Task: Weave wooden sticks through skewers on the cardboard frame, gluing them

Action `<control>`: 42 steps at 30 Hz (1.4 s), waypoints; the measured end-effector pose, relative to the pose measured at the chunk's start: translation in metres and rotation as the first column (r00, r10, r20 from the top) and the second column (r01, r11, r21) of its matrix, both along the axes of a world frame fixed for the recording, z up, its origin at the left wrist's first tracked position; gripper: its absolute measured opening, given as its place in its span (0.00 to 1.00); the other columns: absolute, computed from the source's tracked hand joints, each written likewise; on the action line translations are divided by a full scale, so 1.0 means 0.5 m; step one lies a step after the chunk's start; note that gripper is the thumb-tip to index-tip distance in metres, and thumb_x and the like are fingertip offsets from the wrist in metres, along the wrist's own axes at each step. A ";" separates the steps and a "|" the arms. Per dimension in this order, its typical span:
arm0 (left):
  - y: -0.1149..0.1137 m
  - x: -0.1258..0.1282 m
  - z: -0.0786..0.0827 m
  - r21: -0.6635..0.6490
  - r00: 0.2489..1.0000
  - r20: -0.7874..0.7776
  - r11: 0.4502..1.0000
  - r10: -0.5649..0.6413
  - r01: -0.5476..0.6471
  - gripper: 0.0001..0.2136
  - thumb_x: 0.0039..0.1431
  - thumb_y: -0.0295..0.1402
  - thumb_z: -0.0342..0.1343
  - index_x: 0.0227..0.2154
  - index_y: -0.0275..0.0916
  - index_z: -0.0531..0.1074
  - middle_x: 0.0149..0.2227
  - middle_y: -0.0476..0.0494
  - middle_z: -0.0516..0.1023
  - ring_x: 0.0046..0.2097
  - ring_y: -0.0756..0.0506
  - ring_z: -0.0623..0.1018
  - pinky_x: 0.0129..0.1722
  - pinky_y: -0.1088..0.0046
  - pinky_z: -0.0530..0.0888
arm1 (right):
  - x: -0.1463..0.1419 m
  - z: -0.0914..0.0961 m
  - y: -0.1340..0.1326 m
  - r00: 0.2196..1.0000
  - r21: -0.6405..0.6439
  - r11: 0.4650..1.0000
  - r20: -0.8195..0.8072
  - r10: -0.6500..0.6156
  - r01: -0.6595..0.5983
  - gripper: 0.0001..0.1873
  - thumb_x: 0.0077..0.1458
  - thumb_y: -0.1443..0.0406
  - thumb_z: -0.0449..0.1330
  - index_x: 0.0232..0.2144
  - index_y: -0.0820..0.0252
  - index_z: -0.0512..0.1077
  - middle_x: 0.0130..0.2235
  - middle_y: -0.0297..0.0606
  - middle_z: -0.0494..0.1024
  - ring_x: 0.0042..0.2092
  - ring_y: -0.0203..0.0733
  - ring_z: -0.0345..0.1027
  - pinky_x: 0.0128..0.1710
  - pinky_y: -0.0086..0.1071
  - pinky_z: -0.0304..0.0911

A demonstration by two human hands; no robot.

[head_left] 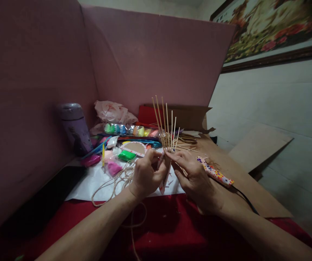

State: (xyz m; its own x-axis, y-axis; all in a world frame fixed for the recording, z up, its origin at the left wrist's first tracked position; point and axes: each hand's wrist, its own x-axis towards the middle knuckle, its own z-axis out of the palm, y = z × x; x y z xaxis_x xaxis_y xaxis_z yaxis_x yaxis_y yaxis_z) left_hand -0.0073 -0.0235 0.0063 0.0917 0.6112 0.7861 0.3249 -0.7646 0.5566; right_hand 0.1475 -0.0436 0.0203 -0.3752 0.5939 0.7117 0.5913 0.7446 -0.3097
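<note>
A row of thin wooden sticks (167, 123) stands up between my hands, fanned out and stepping down in height toward the right. Their lower ends meet a small piece of card (163, 185) with pale and reddish patches, mostly hidden by my fingers. My left hand (149, 172) is closed, thumb and forefinger pinching the card at the foot of the sticks. My right hand (192, 174) closes in from the other side, its fingertips pressed at the base of the sticks. Beside my left wrist lies loose twine (118, 179), one strand trailing down over the red cloth (169, 224).
White paper (83, 185) lies under clay packets, including a green one (126, 156). A half-round card piece (135, 148) sits behind my left hand. A purple bottle (76, 128) stands left. At right, a flower-patterned tool (216, 172) with a black cord rests on brown cardboard (254, 192).
</note>
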 end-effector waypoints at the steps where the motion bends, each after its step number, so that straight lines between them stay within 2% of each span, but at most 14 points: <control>1: 0.000 0.000 0.000 0.000 1.000 0.002 1.000 -0.003 0.003 0.05 0.51 0.28 0.53 0.29 0.39 0.62 0.16 0.57 0.64 0.17 0.56 0.62 0.17 0.81 0.56 | -0.001 0.000 0.000 1.000 -0.002 1.000 -0.006 0.006 -0.006 0.26 0.55 0.74 0.50 0.54 0.50 0.61 0.40 0.40 0.69 0.46 0.45 0.62 0.45 0.42 0.62; 6: -0.003 0.001 0.000 -0.023 1.000 0.011 1.000 -0.013 0.013 0.04 0.52 0.29 0.54 0.29 0.39 0.63 0.16 0.57 0.64 0.17 0.56 0.62 0.17 0.79 0.55 | -0.001 0.004 -0.002 1.000 -0.007 1.000 -0.009 0.014 -0.014 0.26 0.54 0.75 0.50 0.54 0.51 0.62 0.42 0.39 0.69 0.48 0.44 0.62 0.46 0.41 0.61; 15: -0.006 0.001 0.002 -0.104 0.997 0.074 0.994 -0.035 0.042 0.04 0.50 0.30 0.56 0.29 0.39 0.66 0.16 0.55 0.65 0.17 0.55 0.61 0.18 0.78 0.54 | 0.000 0.000 -0.001 1.000 -0.017 1.000 -0.024 -0.007 0.007 0.27 0.53 0.76 0.51 0.54 0.50 0.62 0.40 0.39 0.70 0.45 0.45 0.63 0.44 0.42 0.62; 19: -0.003 0.003 0.001 -0.205 0.977 0.200 0.972 -0.075 0.117 0.07 0.50 0.33 0.56 0.31 0.38 0.67 0.17 0.54 0.68 0.18 0.55 0.64 0.18 0.79 0.57 | 0.001 -0.002 0.002 0.998 -0.011 1.000 -0.063 -0.028 0.027 0.24 0.53 0.75 0.51 0.52 0.52 0.64 0.40 0.39 0.70 0.44 0.44 0.64 0.45 0.41 0.62; 22: 0.008 0.004 0.001 -0.344 0.930 0.356 0.913 -0.090 0.220 0.13 0.48 0.36 0.58 0.37 0.38 0.67 0.20 0.52 0.72 0.21 0.52 0.70 0.21 0.79 0.62 | -0.001 -0.004 0.003 0.984 0.023 0.998 -0.168 -0.050 0.054 0.16 0.54 0.71 0.52 0.45 0.55 0.69 0.39 0.40 0.71 0.43 0.44 0.65 0.43 0.39 0.62; 25: 0.024 0.002 0.002 -0.430 0.878 0.474 0.851 -0.073 0.303 0.14 0.47 0.38 0.59 0.35 0.36 0.69 0.23 0.49 0.75 0.25 0.51 0.73 0.25 0.77 0.67 | -0.006 -0.008 -0.001 0.937 -0.050 0.993 -0.330 -0.113 0.103 0.05 0.56 0.66 0.54 0.33 0.58 0.70 0.32 0.36 0.71 0.35 0.40 0.65 0.35 0.33 0.61; 28: 0.036 -0.001 0.003 -0.464 0.832 0.555 0.831 0.001 0.308 0.12 0.44 0.37 0.61 0.28 0.35 0.69 0.21 0.49 0.74 0.23 0.51 0.72 0.23 0.78 0.66 | -0.012 -0.015 -0.011 0.867 -0.157 0.980 -0.463 -0.182 0.122 0.10 0.56 0.62 0.54 0.25 0.59 0.67 0.24 0.32 0.66 0.27 0.36 0.59 0.27 0.29 0.56; 31: 0.042 -0.002 0.004 -0.465 0.799 0.599 0.834 0.051 0.296 0.12 0.42 0.37 0.61 0.26 0.34 0.69 0.20 0.49 0.73 0.21 0.52 0.70 0.21 0.79 0.65 | -0.017 -0.028 -0.019 0.861 -0.252 0.966 -0.476 -0.176 0.058 0.17 0.55 0.58 0.54 0.18 0.59 0.63 0.19 0.29 0.58 0.22 0.33 0.52 0.22 0.28 0.50; 34: 0.043 -0.002 0.005 -0.460 0.792 0.607 0.843 0.071 0.278 0.11 0.42 0.36 0.62 0.26 0.33 0.69 0.19 0.50 0.72 0.21 0.53 0.70 0.21 0.79 0.66 | -0.021 -0.047 -0.015 0.861 -0.369 0.929 -0.477 -0.178 -0.012 0.20 0.54 0.55 0.55 0.16 0.59 0.61 0.18 0.28 0.55 0.22 0.32 0.49 0.21 0.28 0.48; 37: 0.041 -0.002 0.005 -0.454 0.783 0.618 0.844 0.067 0.286 0.12 0.41 0.37 0.62 0.24 0.34 0.69 0.18 0.51 0.71 0.20 0.54 0.69 0.19 0.80 0.65 | -0.023 -0.065 0.003 0.840 -0.487 0.867 -0.510 -0.186 -0.104 0.19 0.51 0.52 0.56 0.18 0.59 0.63 0.19 0.28 0.59 0.21 0.32 0.51 0.20 0.27 0.49; 42: 0.036 -0.003 0.002 -0.466 0.786 0.618 0.803 -0.006 0.372 0.15 0.42 0.40 0.61 0.25 0.36 0.65 0.15 0.57 0.65 0.13 0.55 0.63 0.09 0.81 0.60 | -0.032 -0.064 0.039 0.726 -0.618 0.699 -0.656 -0.206 -0.360 0.21 0.43 0.48 0.61 0.28 0.60 0.65 0.19 0.26 0.62 0.18 0.30 0.52 0.13 0.24 0.51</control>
State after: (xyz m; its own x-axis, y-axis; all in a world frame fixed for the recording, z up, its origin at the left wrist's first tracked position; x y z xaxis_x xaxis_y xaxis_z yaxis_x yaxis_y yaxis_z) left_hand -0.0086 -0.0053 0.0072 -0.0879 0.9589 0.2698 -0.3034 -0.2837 0.9096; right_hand 0.1317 -0.0242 -0.0118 -0.0694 0.9797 0.1880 -0.0203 0.1870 -0.9821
